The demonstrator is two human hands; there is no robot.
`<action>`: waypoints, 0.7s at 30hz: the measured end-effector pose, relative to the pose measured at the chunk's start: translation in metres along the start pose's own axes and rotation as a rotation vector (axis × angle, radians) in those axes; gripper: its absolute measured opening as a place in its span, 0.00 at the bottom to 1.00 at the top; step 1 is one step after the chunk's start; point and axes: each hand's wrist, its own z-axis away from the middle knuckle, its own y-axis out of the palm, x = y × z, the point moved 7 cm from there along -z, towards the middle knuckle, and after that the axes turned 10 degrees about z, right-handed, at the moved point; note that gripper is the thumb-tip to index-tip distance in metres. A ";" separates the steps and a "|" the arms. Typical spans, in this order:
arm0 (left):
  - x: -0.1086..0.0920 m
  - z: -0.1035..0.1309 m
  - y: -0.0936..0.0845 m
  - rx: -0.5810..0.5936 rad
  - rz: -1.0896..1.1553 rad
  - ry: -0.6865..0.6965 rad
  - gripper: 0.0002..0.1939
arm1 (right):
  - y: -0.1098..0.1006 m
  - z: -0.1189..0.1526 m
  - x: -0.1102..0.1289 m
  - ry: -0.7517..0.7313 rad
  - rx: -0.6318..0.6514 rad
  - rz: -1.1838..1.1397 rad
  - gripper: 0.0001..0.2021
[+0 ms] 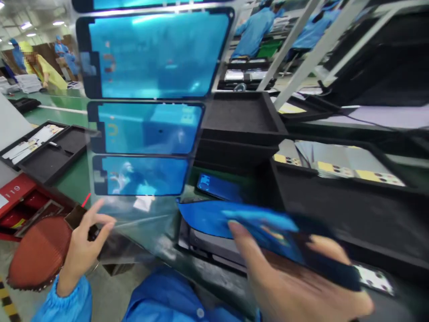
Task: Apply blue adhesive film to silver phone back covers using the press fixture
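A tall clear plastic sheet (161, 207) stands up in front of me, bearing several glossy blue phone-back-shaped panels (144, 129) with dark borders. At its lower left edge, my left hand (85, 241) pinches the sheet between thumb and finger. My right hand (284, 277), blurred by motion, grips a thin, curved blue phone back film (208, 217), its thumb on the blue face. Under that film is a dark grey flat piece (214, 241), partly hidden. A shiny blue phone back (217, 187) lies just beyond, on the green table.
Black trays (241, 112) are stacked behind the sheet. Another tray (351, 201) at right holds grey and yellow cards (335, 165). Left are more trays (50, 156), a red box (20, 197) and a brown stool (40, 250). Co-workers (43, 67) are in the background.
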 end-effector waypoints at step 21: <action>-0.074 0.010 0.215 0.495 -0.237 0.628 0.24 | -0.005 0.024 -0.109 0.268 0.133 0.220 0.33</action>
